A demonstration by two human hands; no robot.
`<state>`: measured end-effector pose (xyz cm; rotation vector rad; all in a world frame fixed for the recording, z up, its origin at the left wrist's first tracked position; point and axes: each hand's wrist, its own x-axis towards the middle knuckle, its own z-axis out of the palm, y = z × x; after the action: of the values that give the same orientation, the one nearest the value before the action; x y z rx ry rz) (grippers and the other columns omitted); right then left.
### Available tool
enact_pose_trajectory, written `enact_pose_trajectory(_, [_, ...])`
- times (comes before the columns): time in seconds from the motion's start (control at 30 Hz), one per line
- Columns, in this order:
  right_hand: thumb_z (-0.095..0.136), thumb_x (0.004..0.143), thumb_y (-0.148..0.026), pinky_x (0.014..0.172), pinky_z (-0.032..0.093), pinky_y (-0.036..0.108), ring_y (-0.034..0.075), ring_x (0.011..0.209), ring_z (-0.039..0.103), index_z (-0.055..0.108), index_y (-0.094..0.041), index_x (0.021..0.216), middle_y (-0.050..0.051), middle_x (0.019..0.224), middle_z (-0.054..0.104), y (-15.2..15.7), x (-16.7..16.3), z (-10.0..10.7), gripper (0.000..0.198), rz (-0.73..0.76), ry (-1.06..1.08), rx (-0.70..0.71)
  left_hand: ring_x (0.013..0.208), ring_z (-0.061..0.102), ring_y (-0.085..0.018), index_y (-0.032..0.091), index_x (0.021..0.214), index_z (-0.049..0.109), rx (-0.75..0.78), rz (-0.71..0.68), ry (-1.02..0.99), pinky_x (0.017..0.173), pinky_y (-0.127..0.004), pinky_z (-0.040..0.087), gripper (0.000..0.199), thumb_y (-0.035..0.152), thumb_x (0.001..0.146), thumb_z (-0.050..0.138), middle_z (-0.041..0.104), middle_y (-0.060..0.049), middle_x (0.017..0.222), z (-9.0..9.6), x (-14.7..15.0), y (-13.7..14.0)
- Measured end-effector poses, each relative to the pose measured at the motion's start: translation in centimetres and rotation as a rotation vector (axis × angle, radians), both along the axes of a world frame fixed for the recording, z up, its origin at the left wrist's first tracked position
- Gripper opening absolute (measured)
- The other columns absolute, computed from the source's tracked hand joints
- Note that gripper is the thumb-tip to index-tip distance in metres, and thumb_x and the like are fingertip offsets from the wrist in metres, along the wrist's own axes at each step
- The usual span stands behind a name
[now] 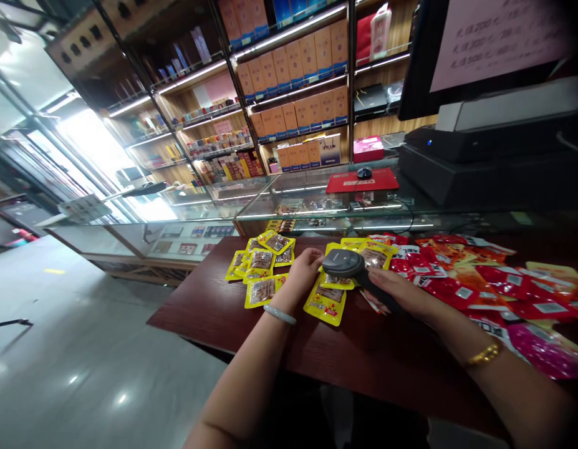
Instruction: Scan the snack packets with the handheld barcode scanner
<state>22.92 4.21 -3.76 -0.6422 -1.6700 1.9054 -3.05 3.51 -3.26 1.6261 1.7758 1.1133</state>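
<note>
My right hand (394, 287) is wrapped round the handle of a dark handheld barcode scanner (343, 263). The scanner's head is over a group of yellow snack packets (378, 254) on the dark wood counter. My left hand (305, 271), fingers pinched together, is at the left edge of a yellow snack packet (338, 282) partly hidden beneath the scanner. Another yellow packet (327, 302) lies flat nearer me. To the left of my left hand is a loose pile of similar yellow packets (259, 259) with clear windows showing brown contents.
Red and orange packets (450, 290) cover the counter's right side, with a magenta packet (545, 349) in front. Beyond stands a glass display case (289, 193) carrying a red mat (342, 181) and a computer mouse (364, 173). A monitor (422, 68) rises at right.
</note>
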Motion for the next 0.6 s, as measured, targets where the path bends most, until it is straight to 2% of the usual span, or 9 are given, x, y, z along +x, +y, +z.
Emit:
enact_pose_trajectory(0.07, [0.057, 0.088, -0.067, 0.042, 0.038, 0.023, 0.01, 0.043, 0.048, 0.054, -0.02, 0.086, -0.003, 0.061, 0.058, -0.1, 0.0, -0.1, 0.048, 0.012, -0.018, 0.006, 0.105, 0.064, -0.022, 0.023, 0.11, 0.067, -0.022, 0.041, 0.301, 0.094, -0.033, 0.047, 0.024, 0.033, 0.087, 0.063, 0.071, -0.007, 0.114, 0.9, -1.7, -1.8])
enact_pose_trajectory(0.17, [0.057, 0.088, -0.068, 0.043, 0.039, 0.023, 0.009, 0.043, 0.047, 0.054, -0.019, 0.084, -0.002, 0.063, 0.058, -0.4, -0.1, -0.2, 0.049, 0.035, -0.051, -0.004, 0.123, 0.054, -0.03, 0.023, 0.114, 0.068, -0.186, 0.178, 0.715, 0.106, -0.04, 0.037, 0.031, 0.032, 0.084, 0.067, 0.066, -0.012, 0.124, 2.2, -5.1, -4.8])
enact_pose_trajectory(0.27, [0.058, 0.087, -0.069, 0.042, 0.04, 0.023, 0.008, 0.042, 0.046, 0.055, -0.019, 0.084, -0.003, 0.063, 0.057, -0.8, -0.5, -0.4, 0.05, 0.067, -0.067, -0.018, 0.128, 0.047, -0.036, 0.022, 0.11, 0.068, -0.391, 0.26, 0.885, 0.104, -0.045, 0.036, 0.036, 0.042, 0.079, 0.07, 0.061, -0.015, 0.128, 2.6, -7.7, -7.2])
enact_pose_trajectory(0.33, [0.059, 0.085, -0.07, 0.041, 0.039, 0.023, 0.009, 0.042, 0.046, 0.055, -0.019, 0.082, -0.002, 0.062, 0.056, -1.2, -0.9, -0.5, 0.052, 0.079, -0.072, -0.024, 0.127, 0.047, -0.037, 0.022, 0.107, 0.066, -0.445, 0.267, 0.901, 0.102, -0.045, 0.037, 0.043, 0.051, 0.076, 0.07, 0.059, -0.015, 0.13, 2.5, -8.4, -8.1])
enact_pose_trajectory(0.47, [0.061, 0.083, -0.071, 0.041, 0.039, 0.022, 0.009, 0.043, 0.046, 0.058, -0.019, 0.087, -0.002, 0.063, 0.057, -2.1, -1.9, -0.1, 0.052, 0.085, -0.092, -0.042, 0.122, 0.051, -0.038, 0.02, 0.102, 0.063, -0.358, 0.278, 0.853, 0.101, -0.045, 0.037, 0.055, 0.058, 0.065, 0.077, 0.062, -0.016, 0.124, 1.9, -8.8, -8.8])
enact_pose_trajectory(0.53, [0.062, 0.083, -0.071, 0.04, 0.039, 0.022, 0.009, 0.042, 0.045, 0.059, -0.019, 0.092, -0.002, 0.062, 0.056, -2.7, -2.4, 0.3, 0.053, 0.089, -0.121, -0.049, 0.11, 0.06, -0.034, 0.021, 0.102, 0.062, -0.337, 0.297, 0.699, 0.095, -0.042, 0.042, 0.052, 0.056, 0.066, 0.077, 0.068, -0.014, 0.11, 1.5, -9.2, -8.7])
enact_pose_trajectory(0.6, [0.063, 0.082, -0.071, 0.039, 0.038, 0.021, 0.009, 0.042, 0.045, 0.06, -0.019, 0.096, -0.003, 0.061, 0.056, -3.2, -2.8, 0.6, 0.053, 0.076, -0.151, -0.061, 0.096, 0.066, -0.029, 0.021, 0.103, 0.061, -0.287, 0.332, 0.449, 0.085, -0.038, 0.047, 0.045, 0.053, 0.074, 0.073, 0.071, -0.01, 0.097, 0.9, -9.8, -8.3])
